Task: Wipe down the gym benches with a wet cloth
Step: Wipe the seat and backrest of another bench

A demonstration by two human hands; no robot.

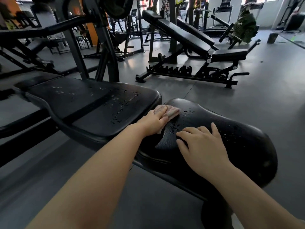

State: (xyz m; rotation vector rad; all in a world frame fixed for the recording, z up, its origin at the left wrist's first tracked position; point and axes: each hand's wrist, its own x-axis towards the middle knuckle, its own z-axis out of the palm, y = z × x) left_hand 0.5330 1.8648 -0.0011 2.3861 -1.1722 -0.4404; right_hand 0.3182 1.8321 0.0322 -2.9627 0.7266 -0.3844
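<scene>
**Cloth at the gap between two wet pads**

A dark machine frame (99,47) rises behind the long pad (85,106), its top cut off by the picture's edge. Water beads dot this pad. The left hand (154,120) presses flat on a pinkish cloth (170,111), fingers straight, its grip not curled round it; the hand hides much of the cloth, which lies where the long pad meets the seat pad (231,146). The right hand (203,146) rests open on the wet seat pad, holding nothing. Farther right, well apart on the grey floor (272,100), stands an inclined bench (189,40). Background gear is blurred.
</scene>
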